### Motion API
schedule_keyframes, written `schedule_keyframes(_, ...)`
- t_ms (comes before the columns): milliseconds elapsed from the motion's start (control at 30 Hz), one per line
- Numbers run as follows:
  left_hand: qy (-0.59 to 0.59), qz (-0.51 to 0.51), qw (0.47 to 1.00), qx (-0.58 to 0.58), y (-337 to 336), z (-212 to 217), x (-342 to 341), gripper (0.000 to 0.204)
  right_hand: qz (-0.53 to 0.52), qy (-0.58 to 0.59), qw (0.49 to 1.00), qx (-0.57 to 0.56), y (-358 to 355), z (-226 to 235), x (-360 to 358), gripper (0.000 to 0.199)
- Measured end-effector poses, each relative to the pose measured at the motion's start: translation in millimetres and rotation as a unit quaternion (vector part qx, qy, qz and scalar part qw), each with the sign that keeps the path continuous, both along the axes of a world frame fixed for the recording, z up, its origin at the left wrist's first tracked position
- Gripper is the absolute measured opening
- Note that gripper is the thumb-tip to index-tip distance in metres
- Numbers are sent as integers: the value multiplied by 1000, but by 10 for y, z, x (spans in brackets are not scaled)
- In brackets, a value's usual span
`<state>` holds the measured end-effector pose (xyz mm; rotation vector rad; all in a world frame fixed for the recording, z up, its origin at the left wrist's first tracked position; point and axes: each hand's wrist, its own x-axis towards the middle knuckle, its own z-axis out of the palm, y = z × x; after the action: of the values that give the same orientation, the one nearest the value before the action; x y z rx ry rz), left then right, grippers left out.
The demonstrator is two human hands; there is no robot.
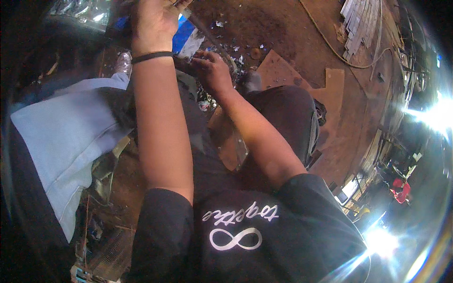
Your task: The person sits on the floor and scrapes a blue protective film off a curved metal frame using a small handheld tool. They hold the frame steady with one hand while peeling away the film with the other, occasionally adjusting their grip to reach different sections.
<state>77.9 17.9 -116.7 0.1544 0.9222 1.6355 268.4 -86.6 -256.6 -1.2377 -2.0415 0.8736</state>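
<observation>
My left hand (155, 24) reaches to the top edge of the view, a dark band around its wrist. Most of its fingers are cut off, so its grip does not show. Beside it lies a blue and white sheet-like piece (186, 39). Lower and to the right, my right hand (213, 71) has its fingers curled together next to a dark, shadowed edge. Whatever sits in those fingers is too small or hidden to name. Small scraps (204, 104) of shredded, pale and coloured litter lie below this hand.
Someone in light blue denim (71, 127) is close on my left. Flat brown cardboard (283, 70) lies on the dirt floor beyond my right knee. A hose or rope (325, 43) curves toward a stack of pale strips (361, 26). Bright glare comes from the right.
</observation>
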Motion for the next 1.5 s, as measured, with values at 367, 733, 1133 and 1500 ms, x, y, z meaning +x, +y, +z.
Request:
schedule_keyframes(367, 4, 8, 1000, 2, -20, 20, 14, 13, 32, -60, 993, 93, 17, -16, -2, 23)
schedule_keyframes(733, -2, -3, 1000, 9, -5, -10, -16, 15, 37, -100, 987, 123, 57, -214, -5, 38)
schedule_keyframes(1133, 11, 10, 1000, 2, -38, 89, -6, 17, -66, 1, 998, 7, 22, -6, -174, 23)
schedule_keyframes(1500, 14, -2, 1000, -5, 0, 59, 28, 18, -109, 51, 987, -109, 30, -6, -191, 21)
